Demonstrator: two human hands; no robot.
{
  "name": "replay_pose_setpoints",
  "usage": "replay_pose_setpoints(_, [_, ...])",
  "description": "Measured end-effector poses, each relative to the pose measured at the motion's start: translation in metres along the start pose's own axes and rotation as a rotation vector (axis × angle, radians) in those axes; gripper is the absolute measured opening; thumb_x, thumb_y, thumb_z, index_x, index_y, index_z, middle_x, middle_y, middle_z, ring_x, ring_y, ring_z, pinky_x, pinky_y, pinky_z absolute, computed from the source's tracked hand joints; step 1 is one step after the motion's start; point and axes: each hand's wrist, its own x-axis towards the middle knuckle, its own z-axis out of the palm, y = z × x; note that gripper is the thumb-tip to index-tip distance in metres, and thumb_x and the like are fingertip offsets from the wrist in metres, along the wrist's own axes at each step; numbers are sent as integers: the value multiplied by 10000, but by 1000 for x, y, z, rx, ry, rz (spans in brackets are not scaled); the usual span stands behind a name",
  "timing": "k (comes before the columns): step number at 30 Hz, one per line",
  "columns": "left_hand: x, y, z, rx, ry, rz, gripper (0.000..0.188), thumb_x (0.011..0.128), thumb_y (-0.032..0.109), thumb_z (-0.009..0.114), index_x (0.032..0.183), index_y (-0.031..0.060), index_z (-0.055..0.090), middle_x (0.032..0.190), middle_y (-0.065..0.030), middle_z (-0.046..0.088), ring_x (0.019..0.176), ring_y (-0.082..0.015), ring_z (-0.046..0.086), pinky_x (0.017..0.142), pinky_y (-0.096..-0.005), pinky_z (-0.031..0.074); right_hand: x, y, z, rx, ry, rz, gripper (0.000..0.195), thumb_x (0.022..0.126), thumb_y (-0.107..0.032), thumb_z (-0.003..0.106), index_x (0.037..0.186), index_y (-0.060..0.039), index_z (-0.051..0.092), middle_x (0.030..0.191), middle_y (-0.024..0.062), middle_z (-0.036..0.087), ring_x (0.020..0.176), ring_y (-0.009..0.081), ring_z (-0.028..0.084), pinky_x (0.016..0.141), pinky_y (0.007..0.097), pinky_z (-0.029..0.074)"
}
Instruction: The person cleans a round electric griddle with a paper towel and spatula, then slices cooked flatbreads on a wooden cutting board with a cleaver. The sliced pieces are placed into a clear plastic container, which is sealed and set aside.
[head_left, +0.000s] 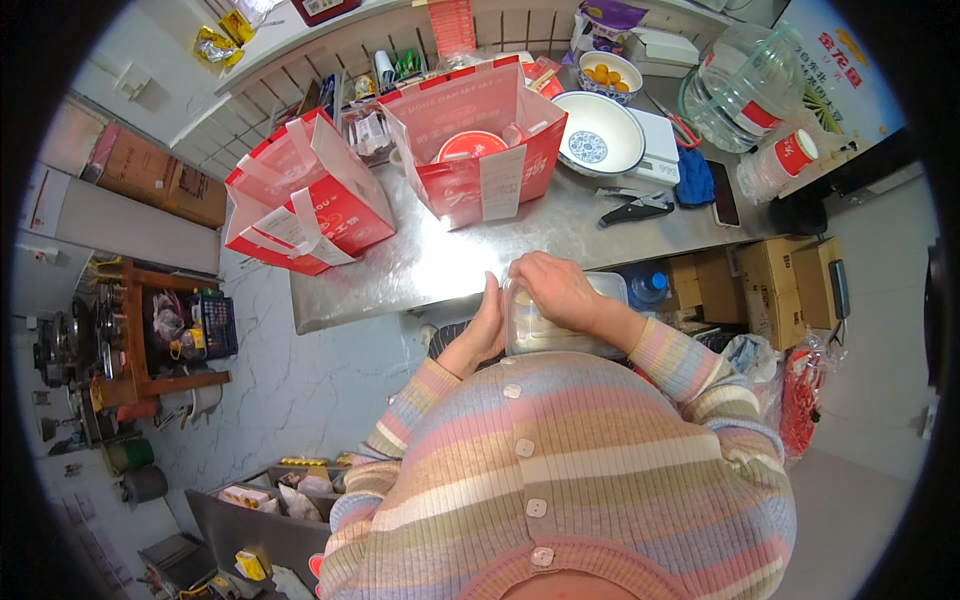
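Close to my body, at the front edge of a stainless steel table, is a clear plastic food container with a lid. My left hand holds its left side, thumb pointing up. Across the top lies my right hand, its fingers curled over the far left corner of the lid. Pale food shows dimly through the plastic. Beyond my hands stands an open red and white paper bag with a round red-lidded tub inside. A second such bag, with a receipt on it, stands to its left.
Toward the back right are a large white bowl, a bowl of small orange fruits, a white scale, a black-handled tool, a blue cloth, a phone, stacked paper cups and a large water bottle.
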Motion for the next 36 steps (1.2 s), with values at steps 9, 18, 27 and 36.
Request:
replay_pose_setpoints(9, [17,-9,2,125,142,142,376,980,289,328,1238,26,403,1148,-87,509,1006,-158,536,834,-292,477,0,2,-22,26,64,-83,93,814,-88,554,887,-30,547,798,133,576,760,317,575,646,378,463])
replay_pose_setpoints(18, [22,-11,-17,117,194,249,386,971,311,336,1203,24,448,1084,-130,553,937,-214,578,732,-338,515,33,0,-54,233,86,-76,98,837,-105,539,874,-20,572,705,116,590,611,247,581,540,317,431])
replay_pose_setpoints(27, [-36,-9,-74,76,440,462,428,968,355,320,1181,13,463,1167,-177,515,1029,-259,563,776,-376,513,47,71,-66,887,468,376,259,954,-290,425,847,-71,513,624,-44,431,521,40,350,456,181,278])
replay_pose_setpoints(36, [-114,-7,-106,-151,629,757,486,970,374,289,1248,-15,373,1189,-192,499,1090,-299,517,899,-417,450,-12,215,32,439,529,1175,311,918,-324,465,781,-46,497,597,39,525,405,140,491,364,277,392])
